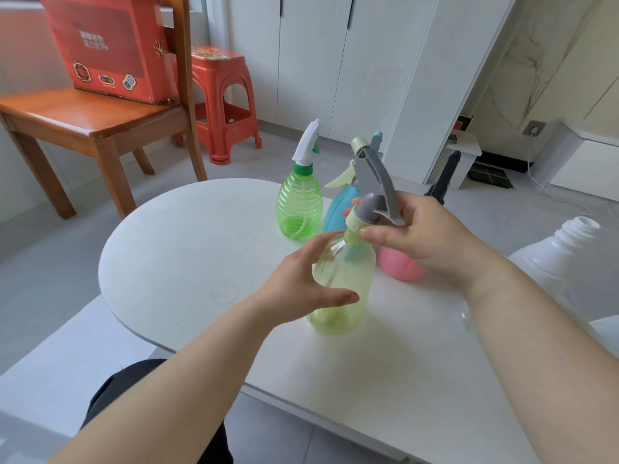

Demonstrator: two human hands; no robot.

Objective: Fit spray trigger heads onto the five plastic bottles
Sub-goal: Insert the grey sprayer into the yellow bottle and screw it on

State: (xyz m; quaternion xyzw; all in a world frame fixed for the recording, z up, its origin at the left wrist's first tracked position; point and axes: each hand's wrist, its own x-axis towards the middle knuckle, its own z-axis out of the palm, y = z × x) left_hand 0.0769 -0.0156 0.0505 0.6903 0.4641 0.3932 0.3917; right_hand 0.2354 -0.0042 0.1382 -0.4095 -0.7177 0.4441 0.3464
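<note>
1. Table (187, 262): white, rounded at the left end. All bottles stand on it.
2. Left hand (301, 283): spread wide beside the yellow bottle (345, 289), thumb low across its front, fingers near its shoulder. Whether the palm touches the bottle cannot be told.
3. Yellow bottle: clear pale yellow-green, tilted slightly, base on the table near the centre. Its threaded neck shows just under the collar of the grey head (375, 195).
4. Right hand (422, 236): closed around the grey head at its collar and lower body, thumb at the bottle neck. The head sits on the neck; its nozzle points up and away, and its pale green trigger hangs at the far side.
5. White bottle (562, 252): at the right edge, neck open, no head fitted.
6. Pink bottle (398, 266): just behind the right hand, mostly hidden.
7. Blue bottle (336, 209): behind the yellow bottle; its top is hidden behind the grey head.
8. Green bottle (299, 202): ribbed, upright at the far table edge, with a white head (306, 142) fitted on a green collar.
9. Beyond the table: a wooden chair (93, 118) carrying a red box (107, 45), and a red stool (221, 102) beside it
</note>
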